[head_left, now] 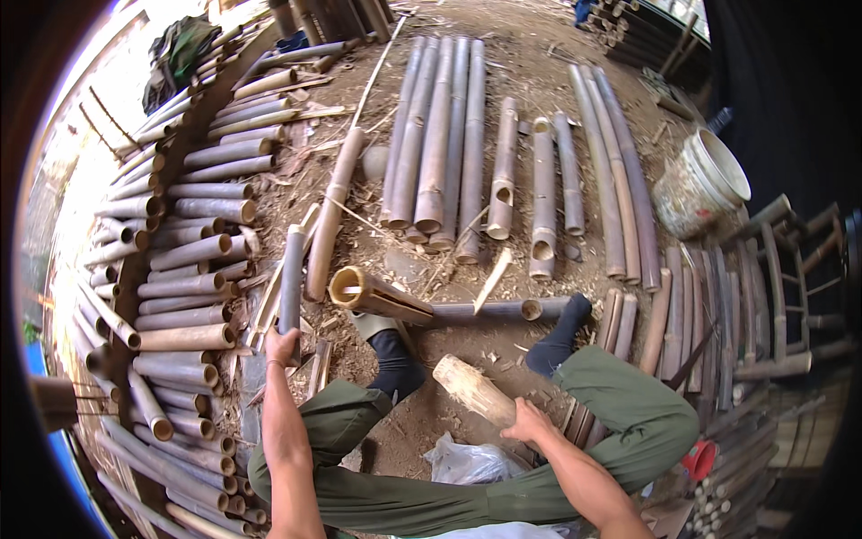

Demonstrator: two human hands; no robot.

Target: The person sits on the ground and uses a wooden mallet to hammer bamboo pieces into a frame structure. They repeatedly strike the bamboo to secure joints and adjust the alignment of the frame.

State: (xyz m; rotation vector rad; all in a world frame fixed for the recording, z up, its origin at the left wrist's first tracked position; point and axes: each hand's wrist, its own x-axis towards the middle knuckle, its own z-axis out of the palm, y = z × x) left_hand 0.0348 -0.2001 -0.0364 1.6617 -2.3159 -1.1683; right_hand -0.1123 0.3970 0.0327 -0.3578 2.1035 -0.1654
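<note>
My left hand is closed round the lower end of a slim grey bamboo tube, which points away from me. In my right hand is one end of a thick, pale wooden billet with a rough, chipped surface. Beyond it, between my feet, lies a wide bamboo tube with a slot, its open end toward the left. It meets a darker bamboo tube with a round hole that runs right to my foot. Which of the two lies on top at the join is unclear.
Rows of cut bamboo are stacked at left. Long poles and short notched tubes lie ahead. At right stand a dirty white bucket and a bamboo frame. A clear plastic bag sits between my legs; shavings litter the dirt.
</note>
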